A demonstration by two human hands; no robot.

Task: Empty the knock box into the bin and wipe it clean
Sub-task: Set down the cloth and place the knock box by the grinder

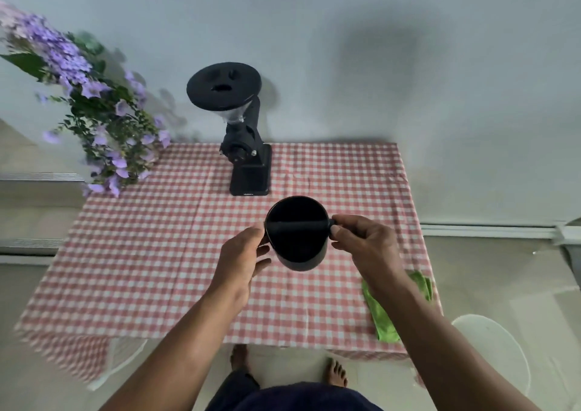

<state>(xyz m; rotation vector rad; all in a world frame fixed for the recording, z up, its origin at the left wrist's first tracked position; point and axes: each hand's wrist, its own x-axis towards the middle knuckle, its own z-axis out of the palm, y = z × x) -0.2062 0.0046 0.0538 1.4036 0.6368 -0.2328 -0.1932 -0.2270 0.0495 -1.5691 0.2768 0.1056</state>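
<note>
A black round knock box [297, 247] with a bar across its mouth is in the middle of the checked table, tilted slightly toward me. My left hand [243, 258] cups its left wall. My right hand [361, 240] pinches the right end of the bar at the rim with thumb and forefinger. The inside looks dark; I cannot tell what it holds. A green cloth [385, 316] lies at the table's right front edge, partly under my right forearm. A white round bin [496, 351] stands on the floor at the right.
A black coffee grinder [243, 137] stands at the back of the table [151, 253] against the wall. Purple flowers [94, 112] lean over the table's left back corner. My bare feet are under the front edge.
</note>
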